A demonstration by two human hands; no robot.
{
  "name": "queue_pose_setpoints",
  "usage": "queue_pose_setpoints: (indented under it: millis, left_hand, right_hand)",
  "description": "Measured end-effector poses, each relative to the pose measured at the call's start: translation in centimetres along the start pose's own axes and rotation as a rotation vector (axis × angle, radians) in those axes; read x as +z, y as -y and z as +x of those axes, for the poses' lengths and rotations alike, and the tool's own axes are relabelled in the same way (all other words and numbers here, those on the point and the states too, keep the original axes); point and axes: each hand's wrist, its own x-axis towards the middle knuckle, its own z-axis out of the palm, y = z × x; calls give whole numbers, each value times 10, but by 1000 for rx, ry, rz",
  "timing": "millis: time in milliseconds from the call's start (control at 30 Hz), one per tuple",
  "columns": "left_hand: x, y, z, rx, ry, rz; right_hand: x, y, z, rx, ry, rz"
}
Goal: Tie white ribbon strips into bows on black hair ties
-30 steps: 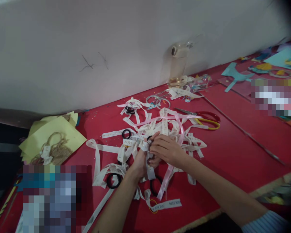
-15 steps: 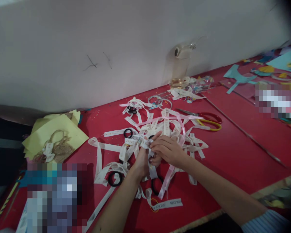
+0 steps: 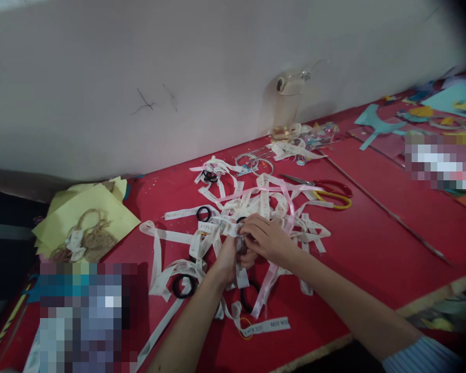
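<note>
A printed white ribbon [image 3: 243, 278] runs between my hands, its short end hanging below them. My left hand [image 3: 228, 255] is closed on it from the left. My right hand [image 3: 267, 239] bends over the top with its fingertips pinching the ribbon; the exact spot is partly hidden by the fingers. Beneath and around both hands lies a tangle of white printed ribbons [image 3: 205, 226] with a pink ribbon [image 3: 267, 290] through it. Black hair ties [image 3: 184, 286] lie among the ribbons, and a thin yellow ring [image 3: 245, 328] sits near the front.
Scissors [image 3: 336, 194] with red and yellow handles lie to the right of the tangle. By the wall stands a clear bottle [image 3: 285, 114]. Yellow sheets [image 3: 101, 207] carry a twine bundle [image 3: 97, 243] on the left. Blue paper cut-outs [image 3: 376, 123] lie at the far right.
My right fingers have shifted slightly at the pinch, and the hanging ribbon end lies a little differently. The whole view has moved slightly; the things on the table look unchanged.
</note>
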Motion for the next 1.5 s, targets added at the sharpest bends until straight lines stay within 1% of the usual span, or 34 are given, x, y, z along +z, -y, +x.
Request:
queue_pose_setpoints:
  millis: [100,200,333,400,533,667,733,800,900,1000,1100,1233,1400,1500]
  left_hand:
    - [0,3,0,-5,-21,23]
    - [0,4,-1,-9,-18,33]
    - [1,5,-1,-58,29,47]
    - [1,6,0,-39,51,52]
    - [1,8,2,81,21,56]
    - [6,7,2,187,-21,28]
    - [8,7,1,259,-55,1]
    - [8,8,1,295,-80,-12]
    - [7,10,2,289,-73,-17]
    - [4,13,4,257,-66,-9]
    - [3,16,6,236,-101,0]
    - [3,16,8,291,-123,-20]
    - [3,13,7,345,-108,-21]
    - [3,13,5,358,-112,-24]
  right_hand:
    - [5,-1,-4,-36,-72,-91]
    - [8,0,-7,-63,-90,-168]
    - [7,2,-10,-49,-135,-216]
    - [7,2,-9,-33,-161,-223]
    - [7,1,-7,-47,-143,-153]
    - [7,-2,-5,-80,-114,-65]
    - [7,-3,-6,-107,-123,-45]
    - [6,-4,-6,-113,-138,-22]
    - [4,-3,-6,-78,-127,7]
    - [2,-1,-6,-31,-109,-22]
    - [4,2,-6,11,-144,-44]
    - [7,5,-6,36,-174,-3]
    - [7,5,-4,7,-146,21]
    - [4,6,-3,40,-137,88]
